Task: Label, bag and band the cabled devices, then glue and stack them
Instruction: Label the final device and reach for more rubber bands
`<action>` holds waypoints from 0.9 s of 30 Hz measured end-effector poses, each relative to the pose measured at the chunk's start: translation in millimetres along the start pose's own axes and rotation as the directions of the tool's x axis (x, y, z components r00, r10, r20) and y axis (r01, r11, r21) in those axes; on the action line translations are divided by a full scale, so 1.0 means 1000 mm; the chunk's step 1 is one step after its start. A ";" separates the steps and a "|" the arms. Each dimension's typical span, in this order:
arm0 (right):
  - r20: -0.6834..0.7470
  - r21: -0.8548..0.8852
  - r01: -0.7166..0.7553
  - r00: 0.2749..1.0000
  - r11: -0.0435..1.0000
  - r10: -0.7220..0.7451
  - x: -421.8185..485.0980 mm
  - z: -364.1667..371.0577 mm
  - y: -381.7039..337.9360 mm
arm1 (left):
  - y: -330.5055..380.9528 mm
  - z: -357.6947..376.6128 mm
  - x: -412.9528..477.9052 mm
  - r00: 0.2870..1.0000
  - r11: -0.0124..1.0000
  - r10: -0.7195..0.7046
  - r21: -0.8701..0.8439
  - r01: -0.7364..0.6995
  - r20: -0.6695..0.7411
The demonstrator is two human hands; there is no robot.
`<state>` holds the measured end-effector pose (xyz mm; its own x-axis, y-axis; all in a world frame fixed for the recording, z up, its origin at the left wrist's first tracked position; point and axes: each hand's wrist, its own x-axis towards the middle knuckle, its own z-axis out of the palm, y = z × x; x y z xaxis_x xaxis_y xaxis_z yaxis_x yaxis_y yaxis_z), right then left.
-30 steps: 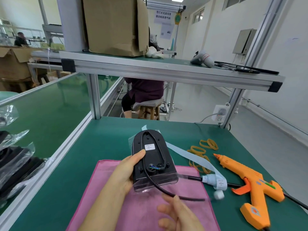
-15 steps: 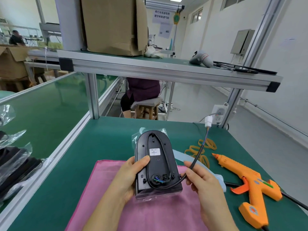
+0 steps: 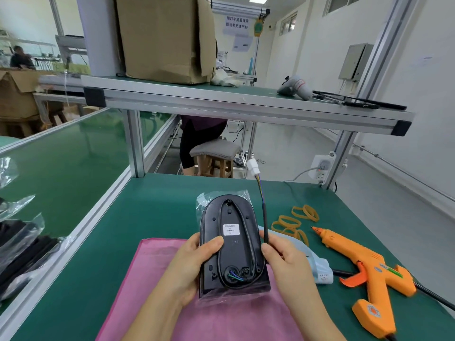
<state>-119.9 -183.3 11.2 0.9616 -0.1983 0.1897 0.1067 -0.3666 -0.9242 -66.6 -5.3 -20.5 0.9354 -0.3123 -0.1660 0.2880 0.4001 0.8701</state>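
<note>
The left hand (image 3: 194,262) curls its fingers round the bagged black device (image 3: 231,242), thumb on its back. The right hand (image 3: 288,264) pinches its cable (image 3: 265,217) upright. Both are above the pink cloth (image 3: 138,303) on the tabletop (image 3: 160,205), with the glue gun (image 3: 369,264) to the right.

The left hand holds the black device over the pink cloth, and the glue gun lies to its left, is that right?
No. The head view shows the glue gun to the right of the black device; the left hand does hold it over the pink cloth.
</note>
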 end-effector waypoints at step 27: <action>0.377 0.526 -0.451 0.883 0.721 0.278 0.005 -0.006 0.019 | -0.006 0.012 -0.025 0.991 0.973 -0.091 0.222 0.066 0.101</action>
<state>-114.2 -196.8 -3.1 0.9746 0.0661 -0.2141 -0.2240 0.3029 -0.9263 -94.6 -10.1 -15.8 0.8798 -0.4329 -0.1963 0.2964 0.1769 0.9385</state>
